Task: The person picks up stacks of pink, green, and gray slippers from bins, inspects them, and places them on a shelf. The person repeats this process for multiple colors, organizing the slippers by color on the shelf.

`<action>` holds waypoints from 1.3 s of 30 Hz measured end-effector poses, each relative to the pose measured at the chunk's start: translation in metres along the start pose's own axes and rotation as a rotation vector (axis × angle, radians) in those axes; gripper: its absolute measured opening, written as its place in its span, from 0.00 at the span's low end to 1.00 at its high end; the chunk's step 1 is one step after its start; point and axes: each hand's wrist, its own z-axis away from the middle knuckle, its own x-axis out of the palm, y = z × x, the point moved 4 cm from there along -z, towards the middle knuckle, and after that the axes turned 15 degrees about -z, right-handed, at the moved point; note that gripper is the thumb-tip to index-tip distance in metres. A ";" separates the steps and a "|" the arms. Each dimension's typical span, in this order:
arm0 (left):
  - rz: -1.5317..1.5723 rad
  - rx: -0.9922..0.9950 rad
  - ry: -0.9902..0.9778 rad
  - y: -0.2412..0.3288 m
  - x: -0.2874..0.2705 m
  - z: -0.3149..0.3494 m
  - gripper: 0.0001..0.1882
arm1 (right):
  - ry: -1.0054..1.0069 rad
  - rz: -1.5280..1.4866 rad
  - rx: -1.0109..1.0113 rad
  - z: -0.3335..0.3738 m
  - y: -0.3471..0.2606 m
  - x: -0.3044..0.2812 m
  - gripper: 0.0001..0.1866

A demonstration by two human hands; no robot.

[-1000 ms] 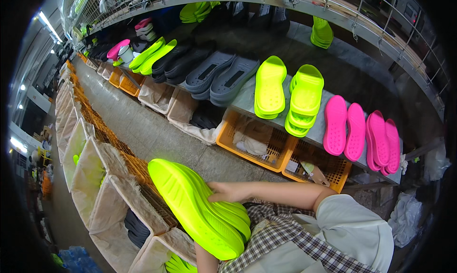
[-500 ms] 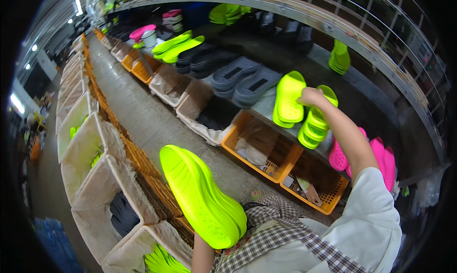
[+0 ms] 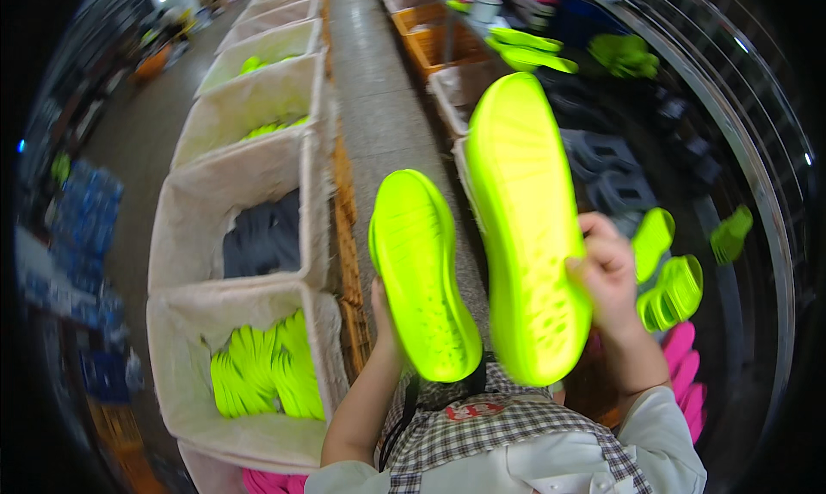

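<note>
My left hand [image 3: 384,314] is closed around a neon yellow-green slipper [image 3: 422,279], sole facing me; most of its fingers are hidden behind it, and a second layer shows at the edge. My right hand [image 3: 609,274] grips another neon slipper [image 3: 525,244] by its right edge, thumb on the sole. This one looks larger and stands upright beside the first, slightly apart. Below and between them is my checked apron [image 3: 516,416]. On the shelf right of my right hand sit more neon slippers [image 3: 675,292].
Left, a row of cloth-lined bins [image 3: 163,356] holds neon slippers [image 3: 267,369], dark grey slippers [image 3: 262,236] and pink ones [image 3: 271,481]. An aisle floor [image 3: 370,89] runs ahead. Grey slippers [image 3: 607,167] and pink slippers [image 3: 688,382] lie at right, near a metal rail [image 3: 766,184].
My view has turned toward the bins on the left. My right hand has left the shelf and now holds a neon slipper in front of me, beside the left hand's slipper.
</note>
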 end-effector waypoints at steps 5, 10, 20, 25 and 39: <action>-0.320 0.387 0.332 0.062 -0.048 0.033 0.18 | -0.485 0.366 0.088 0.002 0.024 0.151 0.10; -0.666 0.751 0.823 0.119 -0.138 0.090 0.24 | -0.575 0.256 -0.040 0.008 0.061 0.258 0.24; -2.050 0.414 1.377 0.211 -0.305 0.232 0.34 | -1.183 0.180 0.443 0.141 0.243 0.479 0.20; -2.080 -0.328 0.859 0.086 -0.415 0.202 0.40 | -2.126 0.780 0.266 0.232 0.319 0.517 0.16; -1.660 -0.252 0.665 0.028 -0.497 0.177 0.51 | -1.493 0.116 0.090 0.126 0.198 0.392 0.15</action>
